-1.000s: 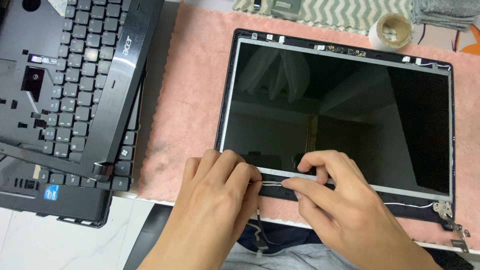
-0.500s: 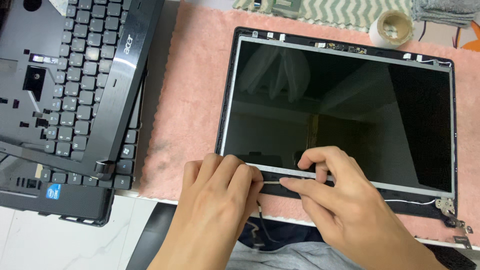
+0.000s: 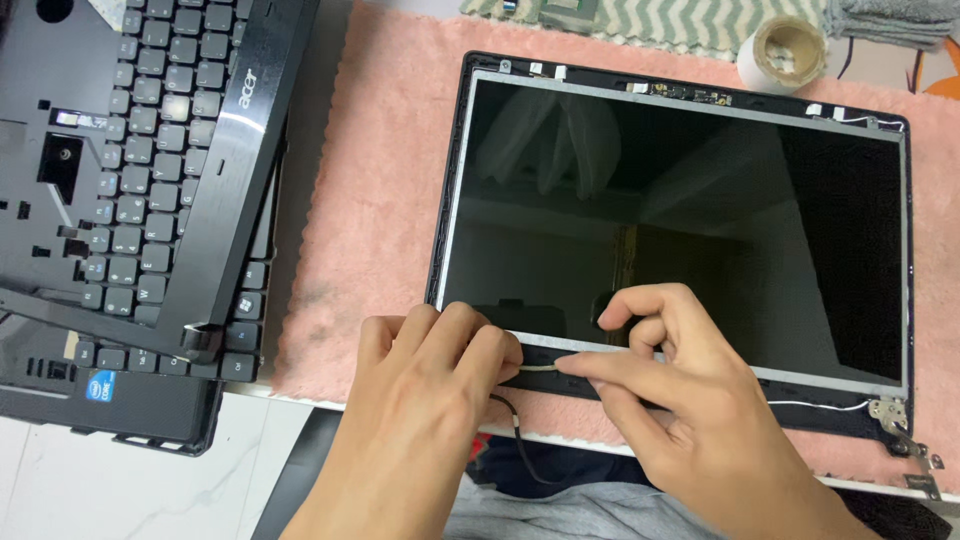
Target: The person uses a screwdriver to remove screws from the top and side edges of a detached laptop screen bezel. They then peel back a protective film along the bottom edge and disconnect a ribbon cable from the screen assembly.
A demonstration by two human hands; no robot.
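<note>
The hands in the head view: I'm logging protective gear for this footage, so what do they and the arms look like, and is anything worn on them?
Both the left hand and the right hand are bare: no gloves, rings, watch or wrist strap show. The nails are short and unpainted. No sleeves reach the wrists or the visible forearms. Grey cloth shows at the bottom edge between the arms.

A pink towel point(image 3: 390, 210) covers the white marble-patterned table point(image 3: 110, 490) under even indoor light.

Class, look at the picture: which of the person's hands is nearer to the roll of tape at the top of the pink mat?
Right. The right hand lies below the roll of tape, across the screen; the left hand sits farther off toward the keyboard.
</note>
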